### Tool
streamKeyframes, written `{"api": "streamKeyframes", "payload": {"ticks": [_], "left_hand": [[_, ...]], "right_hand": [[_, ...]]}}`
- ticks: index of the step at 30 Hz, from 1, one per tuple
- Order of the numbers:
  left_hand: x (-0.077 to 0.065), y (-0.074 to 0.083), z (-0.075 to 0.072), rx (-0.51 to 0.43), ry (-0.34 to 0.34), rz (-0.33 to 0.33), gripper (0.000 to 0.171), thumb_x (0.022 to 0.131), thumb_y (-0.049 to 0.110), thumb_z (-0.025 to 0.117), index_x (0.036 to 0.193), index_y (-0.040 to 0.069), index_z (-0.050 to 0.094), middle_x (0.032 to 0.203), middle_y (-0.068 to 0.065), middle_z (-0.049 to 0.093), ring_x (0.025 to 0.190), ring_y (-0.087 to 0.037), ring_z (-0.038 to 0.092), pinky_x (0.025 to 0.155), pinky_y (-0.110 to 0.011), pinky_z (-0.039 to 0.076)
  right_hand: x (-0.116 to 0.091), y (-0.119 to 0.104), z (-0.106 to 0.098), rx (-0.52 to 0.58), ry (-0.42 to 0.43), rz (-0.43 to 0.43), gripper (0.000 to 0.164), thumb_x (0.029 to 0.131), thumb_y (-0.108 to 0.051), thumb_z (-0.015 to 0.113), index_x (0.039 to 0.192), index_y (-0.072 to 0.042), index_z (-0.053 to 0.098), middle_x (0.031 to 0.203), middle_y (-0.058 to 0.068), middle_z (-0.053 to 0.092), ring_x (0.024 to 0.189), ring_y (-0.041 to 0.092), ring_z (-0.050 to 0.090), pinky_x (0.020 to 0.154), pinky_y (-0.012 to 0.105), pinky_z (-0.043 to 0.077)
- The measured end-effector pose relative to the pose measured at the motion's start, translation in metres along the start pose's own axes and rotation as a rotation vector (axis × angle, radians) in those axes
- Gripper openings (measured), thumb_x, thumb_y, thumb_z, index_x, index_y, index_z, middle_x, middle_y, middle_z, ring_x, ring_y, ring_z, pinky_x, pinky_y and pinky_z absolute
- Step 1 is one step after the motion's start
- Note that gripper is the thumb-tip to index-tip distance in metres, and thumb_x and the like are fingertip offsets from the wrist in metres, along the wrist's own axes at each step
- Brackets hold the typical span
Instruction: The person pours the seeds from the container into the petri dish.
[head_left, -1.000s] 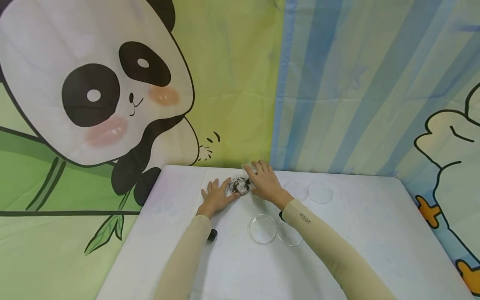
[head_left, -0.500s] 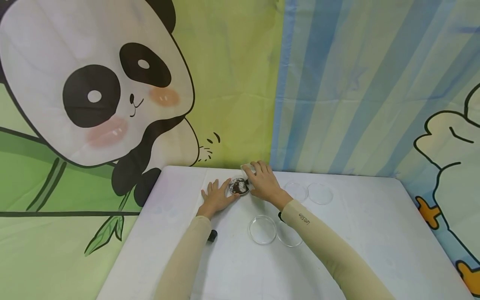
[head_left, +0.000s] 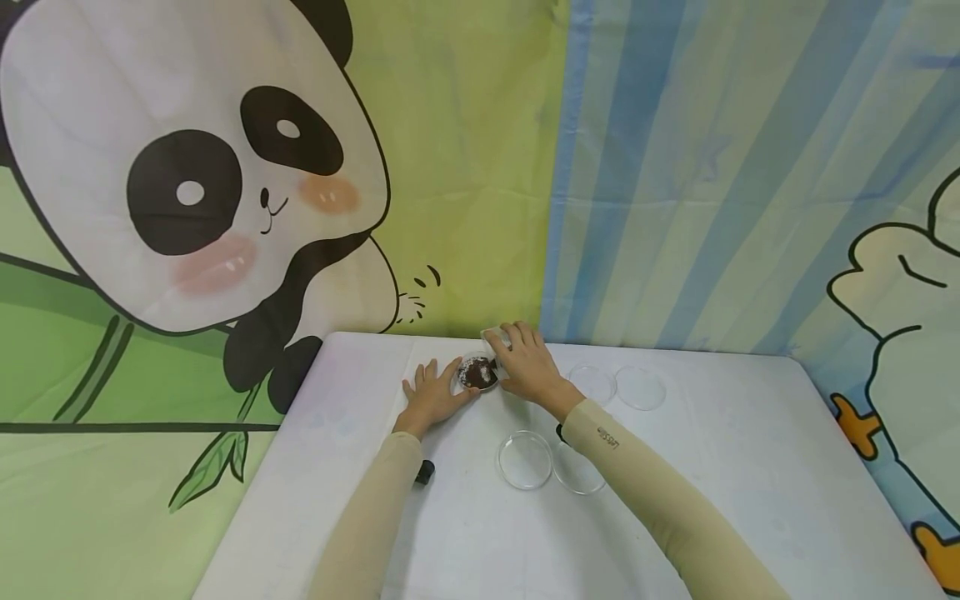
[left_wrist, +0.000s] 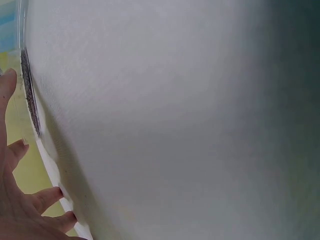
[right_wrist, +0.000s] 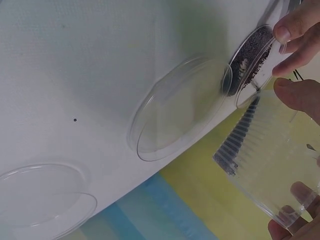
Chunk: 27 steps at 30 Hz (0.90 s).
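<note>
A clear round petri dish (head_left: 467, 382) at the back of the table holds dark brown grains (right_wrist: 257, 45), with pale bottom showing through in places. My left hand (head_left: 432, 396) holds this dish by its rim between thumb and index finger, the other fingers spread on the tabletop. Above the dish's right side, my right hand (head_left: 531, 367) grips a clear ribbed plastic container (right_wrist: 270, 155) tilted towards the dish. Dark grains lie along the container's lower side and reach its mouth at the dish. In the left wrist view the dish (left_wrist: 30, 95) shows only edge-on.
Two clear petri dish pieces (head_left: 525, 460) lie side by side in the middle of the white table (head_left: 712, 483). Two more clear round pieces (head_left: 641, 388) lie right of my right hand. A printed cloth backdrop (head_left: 480, 167) hangs behind the table's far edge.
Dark grains cover more of the dish's bottom, and the pale patch inside has shrunk. Both hands stay almost in place, the container still tilted over the dish.
</note>
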<state>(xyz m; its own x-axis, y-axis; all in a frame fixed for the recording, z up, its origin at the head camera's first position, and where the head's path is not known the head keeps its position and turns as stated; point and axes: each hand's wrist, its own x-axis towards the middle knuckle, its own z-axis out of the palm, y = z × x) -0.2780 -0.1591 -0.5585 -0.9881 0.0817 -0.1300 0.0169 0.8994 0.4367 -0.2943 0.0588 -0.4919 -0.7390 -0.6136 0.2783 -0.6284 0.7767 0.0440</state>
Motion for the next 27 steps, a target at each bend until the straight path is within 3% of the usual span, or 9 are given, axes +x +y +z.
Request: {"api": "streamKeyframes", "payload": {"ticks": [23, 27], "left_hand": [[-0.0039, 0.0043, -0.0045, 0.012, -0.018, -0.01, 0.082, 0.091, 0.066, 0.057, 0.158, 0.026, 0.032, 0.16, -0.028, 0.019, 0.146, -0.053, 0.008, 0.108, -0.076, 0.005], [-0.0019, 0.0033, -0.0032, 0.014, -0.022, -0.014, 0.083, 0.091, 0.067, 0.057, 0.159, 0.027, 0.031, 0.161, -0.027, 0.018, 0.146, -0.052, 0.007, 0.108, -0.076, 0.003]], "right_hand": [[-0.0004, -0.0001, 0.0038, -0.027, -0.022, 0.026, 0.096, 0.074, -0.035, 0.09, 0.151, -0.017, 0.037, 0.147, 0.023, 0.04, 0.135, 0.044, 0.035, 0.108, 0.056, 0.033], [-0.0004, -0.0002, 0.0051, 0.033, -0.032, 0.067, 0.096, 0.073, -0.034, 0.09, 0.151, -0.016, 0.036, 0.147, 0.022, 0.039, 0.135, 0.043, 0.035, 0.107, 0.057, 0.034]]}}
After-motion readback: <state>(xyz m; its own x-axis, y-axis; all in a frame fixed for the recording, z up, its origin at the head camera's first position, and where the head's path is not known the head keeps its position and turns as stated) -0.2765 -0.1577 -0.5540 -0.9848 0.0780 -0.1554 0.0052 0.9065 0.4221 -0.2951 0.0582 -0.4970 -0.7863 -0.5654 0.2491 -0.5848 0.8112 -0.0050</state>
